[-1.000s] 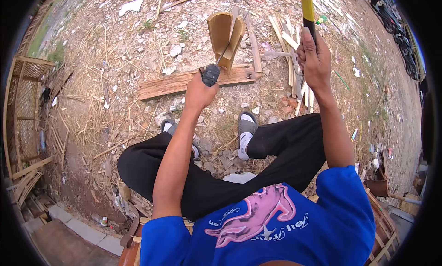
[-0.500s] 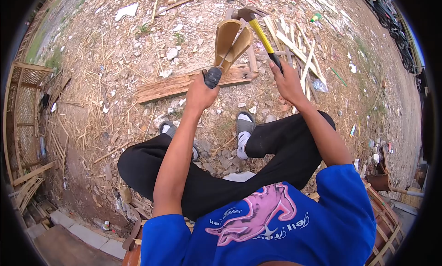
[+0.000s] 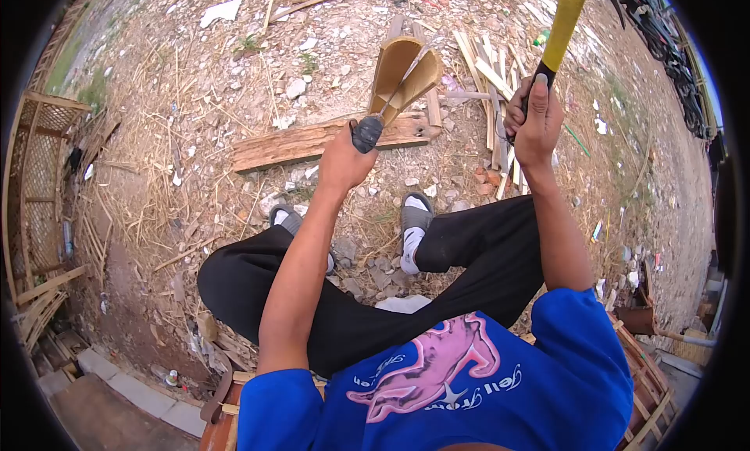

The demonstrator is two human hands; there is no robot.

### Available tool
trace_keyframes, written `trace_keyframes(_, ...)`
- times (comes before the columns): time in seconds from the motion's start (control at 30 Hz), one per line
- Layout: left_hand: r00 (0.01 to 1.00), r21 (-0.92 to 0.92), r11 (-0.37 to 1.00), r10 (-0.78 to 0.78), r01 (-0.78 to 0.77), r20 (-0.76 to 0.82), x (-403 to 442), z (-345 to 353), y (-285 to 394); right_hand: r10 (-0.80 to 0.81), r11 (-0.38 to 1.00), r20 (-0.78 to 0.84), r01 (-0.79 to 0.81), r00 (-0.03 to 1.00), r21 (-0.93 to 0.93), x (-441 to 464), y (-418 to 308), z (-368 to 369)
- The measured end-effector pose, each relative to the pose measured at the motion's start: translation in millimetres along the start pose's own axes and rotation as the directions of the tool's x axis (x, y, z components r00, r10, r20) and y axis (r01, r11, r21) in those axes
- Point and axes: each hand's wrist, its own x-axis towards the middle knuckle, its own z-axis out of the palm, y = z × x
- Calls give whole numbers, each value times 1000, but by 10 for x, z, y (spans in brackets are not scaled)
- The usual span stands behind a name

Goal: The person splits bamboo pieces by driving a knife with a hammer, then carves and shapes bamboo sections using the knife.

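Note:
My left hand (image 3: pixel 344 164) is closed around the black-wrapped handle of a knife (image 3: pixel 366 132). Its narrow blade runs away from me into the gap of a split bamboo piece (image 3: pixel 395 67), whose two curved halves spread apart at the far end. Behind the handle, the near end of the bamboo is partly hidden; it is over a weathered wooden plank (image 3: pixel 289 148) on the ground. To the right, my right hand (image 3: pixel 539 124) grips a claw hammer (image 3: pixel 564 31) by its black and yellow handle, raised with the head at the top edge of view.
Thin split strips (image 3: pixel 494 80) lie in a pile to the right of the plank. Stones, straw and litter cover the ground (image 3: pixel 211 99). A lattice bamboo frame (image 3: pixel 39 185) stands at far left. My sandalled feet (image 3: pixel 416 224) are near the plank.
The hammer has swung up and right, away from the bamboo, with my right hand. The knife and bamboo have shifted slightly right.

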Motion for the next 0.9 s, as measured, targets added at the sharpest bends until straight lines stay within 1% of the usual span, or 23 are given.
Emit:
trace_keyframes(0.03,1000,-8,1000,-23,23,17,1,16,-34,-88,996,0,88,996,5,-82,370,-65)
trace_keyframes(0.07,998,-15,999,-43,44,41,-25,-5,-9,-46,931,86,74,995,-358,-284,777,-173)
trace_keyframes(0.1,997,-20,998,-53,54,58,-22,-28,25,12,737,152,94,988,-669,-391,996,-269)
trace_keyframes(0.13,996,-28,998,-51,52,67,-28,-52,32,157,686,144,-3,977,-728,-390,970,-314)
trace_keyframes(0.2,997,-55,996,-66,69,42,-11,-61,-35,431,540,82,-184,899,-821,-413,927,-316)
trace_keyframes(0.23,996,-78,993,-87,88,18,8,-55,-82,367,570,87,-150,926,-808,-392,899,-299)
trace_keyframes(0.27,994,-73,991,-106,109,40,26,-80,-70,313,595,89,-123,945,-795,-423,794,-275)
trace_keyframes(0.3,994,-82,991,-108,110,20,46,-95,-67,258,619,96,-88,961,-781,-391,677,-233)
trace_keyframes(0.33,994,-89,990,-111,112,8,37,-86,-60,152,665,119,-13,981,-747,-347,540,-179)
trace_keyframes(0.37,994,-87,990,-106,107,11,0,-72,-43,154,701,101,-37,983,-713,-308,432,-120)
trace_keyframes(0.4,993,-76,990,-113,115,24,-2,-94,0,147,713,105,-32,984,-700,-303,416,-88)
trace_keyframes(0.43,996,-81,993,-89,91,23,16,-101,20,130,726,114,-16,985,-688,-270,400,-69)
trace_keyframes(0.5,999,-100,994,-47,48,13,9,-103,41,118,720,167,32,979,-693,-305,603,-81)
trace_keyframes(0.53,999,-99,994,-53,53,3,9,-90,22,146,713,163,10,976,-701,-361,794,-77)
trace_keyframes(0.57,998,-96,994,-59,58,-5,1,-78,12,254,641,178,-28,951,-767,-382,874,-86)
trace_keyframes(0.63,997,-108,992,-74,72,-16,34,-85,-38,267,601,157,-36,951,-799,-330,989,-157)
trace_keyframes(0.7,995,-142,985,-101,99,-8,19,-119,-44,314,588,90,-119,945,-800,-145,694,-144)
trace_keyframes(0.73,993,-128,985,-116,115,4,13,-135,-28,157,689,91,-43,983,-724,-64,478,-81)
trace_keyframes(0.77,992,-124,984,-124,124,7,11,-120,-37,133,784,41,-80,990,-615,42,365,-80)
trace_keyframes(0.8,992,-118,985,-128,129,12,23,-101,-48,150,870,17,-124,989,-477,124,98,-38)
trace_keyframes(0.83,992,-111,986,-127,128,22,31,-83,-44,68,944,8,-62,998,-324,181,-83,10)
trace_keyframes(0.9,996,-108,991,-84,84,12,38,-98,19,-50,996,13,51,999,-78,217,-225,62)
